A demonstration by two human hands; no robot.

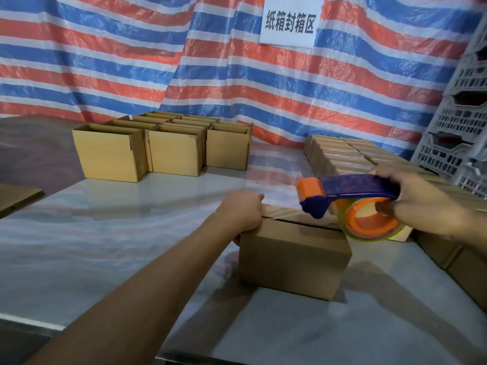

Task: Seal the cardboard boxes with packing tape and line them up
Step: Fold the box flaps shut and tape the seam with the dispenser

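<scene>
A small cardboard box [293, 255] stands on the pale table [118, 233] in front of me, its top flaps folded down with a dark seam along the middle. My left hand [243, 213] grips the box's top left corner. My right hand [421, 204] holds a blue and orange tape dispenser [345, 192] with a clear tape roll [371, 222] just above the right end of the box's top. A strip of tape lies over the left part of the seam.
Several open-topped cardboard boxes [137, 151] stand grouped at the back left. Rows of closed boxes [342, 154] run along the right side. Grey plastic crates [458, 127] are stacked at the far right. A striped tarp [184, 61] hangs behind, and flat cardboard [15, 198] lies at the left edge.
</scene>
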